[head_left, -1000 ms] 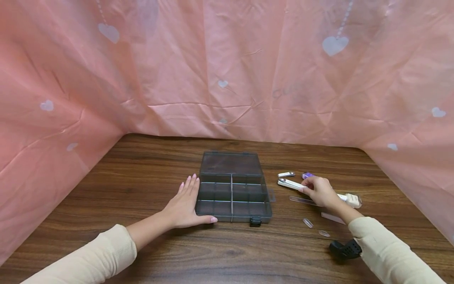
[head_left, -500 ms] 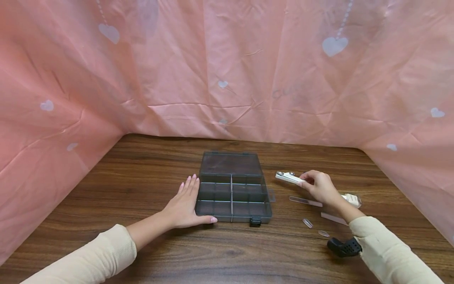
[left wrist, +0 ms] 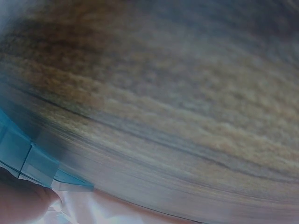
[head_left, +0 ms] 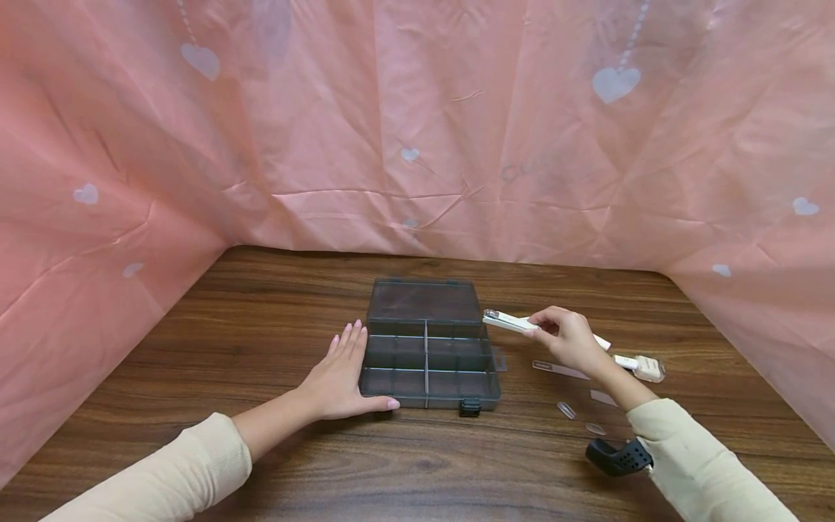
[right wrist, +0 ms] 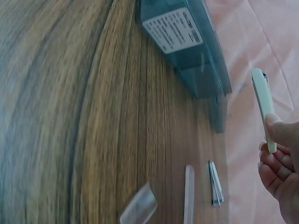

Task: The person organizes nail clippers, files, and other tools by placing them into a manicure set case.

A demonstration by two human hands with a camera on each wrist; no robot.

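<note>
My right hand (head_left: 569, 341) pinches a white nail clipper (head_left: 507, 321) between thumb and fingers, raised off the table just right of the organizer box. In the right wrist view the same clipper (right wrist: 263, 98) points upward, and a smaller nail clipper (right wrist: 216, 184) lies on the wood. The dark translucent box (head_left: 394, 380) stands with its lid (head_left: 427, 301) folded back, and its compartments hold nothing visible. My left hand (head_left: 339, 377) rests along the box's left side, fingers straight, thumb at the front edge. Only part of its thumb (left wrist: 23, 200) shows in the left wrist view.
To the right lie a nail polish bottle (head_left: 649, 368), a clear flat strip (head_left: 559, 370), a pale strip (head_left: 603, 397) and small clear nail-shaped pieces (head_left: 566, 410). A white-ended thing (head_left: 601, 342) is partly behind my right hand. Pink curtains (head_left: 417, 145) enclose the table (head_left: 274, 304).
My right hand has lifted the white nail clipper off the table and carried it left toward the box. The left hand and box have stayed put.
</note>
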